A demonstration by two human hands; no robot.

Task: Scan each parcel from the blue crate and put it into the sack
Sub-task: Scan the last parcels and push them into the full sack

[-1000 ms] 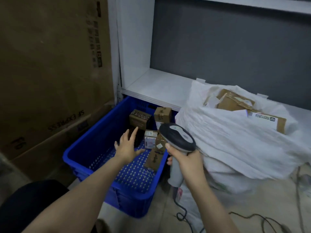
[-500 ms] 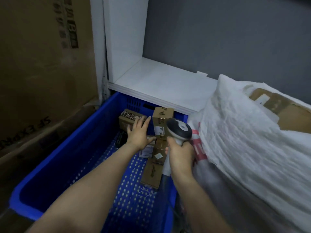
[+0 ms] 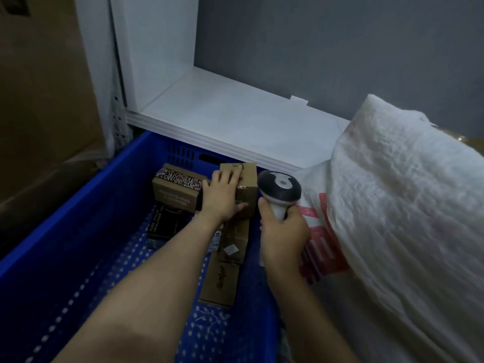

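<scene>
The upright brown parcel (image 3: 247, 187) stands at the far end of the blue crate (image 3: 91, 205). The left hand (image 3: 222, 197) grips it, fingers over its top and thumb on its front. A printed carton (image 3: 178, 189), 1 black box (image 3: 165, 224) and flat parcels (image 3: 222, 281) share the crate. The right hand (image 3: 282, 237) clasps the scanner (image 3: 279, 189) beside the white sack (image 3: 406, 192).

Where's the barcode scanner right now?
The barcode scanner is right of centre in the head view, gripped by the right hand over the right edge of the blue crate, between the brown parcel the left hand holds and the white sack.
</scene>
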